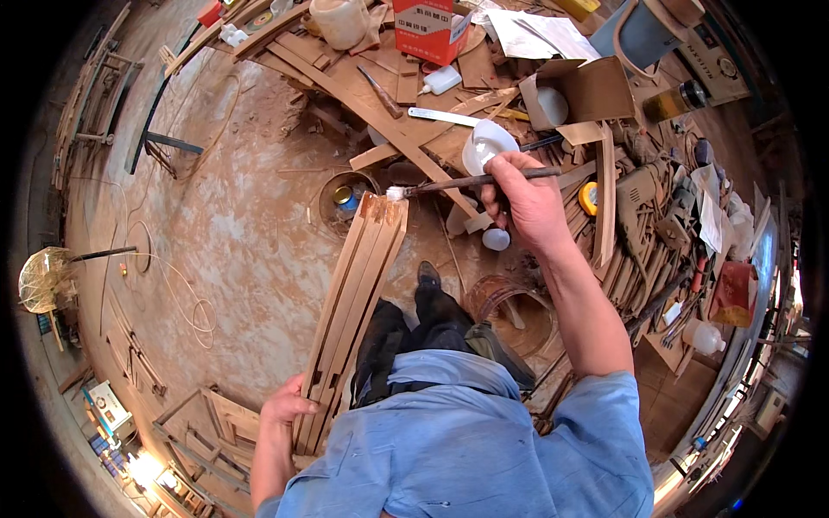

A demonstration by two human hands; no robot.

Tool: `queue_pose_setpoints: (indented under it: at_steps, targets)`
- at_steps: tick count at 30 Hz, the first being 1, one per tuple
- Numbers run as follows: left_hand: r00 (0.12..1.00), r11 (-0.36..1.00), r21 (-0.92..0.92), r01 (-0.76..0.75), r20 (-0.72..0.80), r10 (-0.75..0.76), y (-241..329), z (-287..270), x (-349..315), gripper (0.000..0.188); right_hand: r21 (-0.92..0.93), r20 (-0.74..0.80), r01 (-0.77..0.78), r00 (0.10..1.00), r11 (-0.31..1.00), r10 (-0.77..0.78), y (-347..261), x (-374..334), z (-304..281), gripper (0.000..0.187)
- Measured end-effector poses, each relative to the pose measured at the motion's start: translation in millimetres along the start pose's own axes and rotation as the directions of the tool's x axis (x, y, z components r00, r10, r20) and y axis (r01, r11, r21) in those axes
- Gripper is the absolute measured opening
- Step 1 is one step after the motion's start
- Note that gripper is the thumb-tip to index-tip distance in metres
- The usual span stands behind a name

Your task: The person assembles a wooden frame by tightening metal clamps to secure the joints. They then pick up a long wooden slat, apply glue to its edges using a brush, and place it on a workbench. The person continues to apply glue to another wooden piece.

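In my right hand (525, 197) is a thin dark-handled brush (453, 182), held nearly level. White, glue-like stuff covers its tip, which is at the far end of a bundle of long wooden strips (356, 285). That end looks wet and darker than the rest. Down at the near end, my left hand (287, 402) grips the bundle's side, and notches show in the wood close to the fingers. Just beyond my right hand is a white plastic cup (489, 145) with white stuff inside; whether my fingers touch it I cannot tell.
A cluttered workbench spans the far and right sides, with a chisel (380, 91), a steel ruler (444, 116), a red box (429, 33), an open cardboard box (596, 91) and a yellow tape measure (589, 198). Below stand a bucket (350, 184) holding a can and a brown tub (496, 298).
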State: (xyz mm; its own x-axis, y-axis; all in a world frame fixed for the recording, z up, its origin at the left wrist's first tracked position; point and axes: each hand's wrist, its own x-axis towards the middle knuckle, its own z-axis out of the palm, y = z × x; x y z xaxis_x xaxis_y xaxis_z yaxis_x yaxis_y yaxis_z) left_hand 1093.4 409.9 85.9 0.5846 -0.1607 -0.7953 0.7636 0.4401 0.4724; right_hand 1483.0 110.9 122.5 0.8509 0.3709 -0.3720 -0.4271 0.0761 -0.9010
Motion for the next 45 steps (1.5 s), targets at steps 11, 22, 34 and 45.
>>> queue_pose_setpoints:
  at_steps: [11, 22, 34, 45]
  targets:
    - [0.989, 0.999, 0.035, 0.015, -0.150, -0.010, 23.4, 34.5, 2.3, 0.076, -0.270, 0.125, 0.161, 0.983, 0.949, -0.131, -8.7, -29.7, 17.6, 0.016]
    - [0.998, 0.978, -0.210, 0.022, -0.060, -0.036, 2.6, 15.0, -1.0, 0.075, 0.058, -0.027, 0.084, 0.996, 0.995, -0.083, 22.9, -13.6, -5.1, 0.016]
    - [0.993, 0.955, -0.296, 0.022, -0.101, -0.054, -0.7, 19.5, 3.3, 0.077, -0.168, -0.216, 0.212, 0.945, 0.963, -0.246, 0.6, -4.3, -31.4, 0.020]
    - [0.993, 0.889, -0.443, 0.118, 0.067, -0.099, 18.0, 34.9, 3.5, 0.073, -0.750, -0.017, 0.232, 0.929, 0.619, -0.369, 83.2, 68.5, -94.9, 0.023]
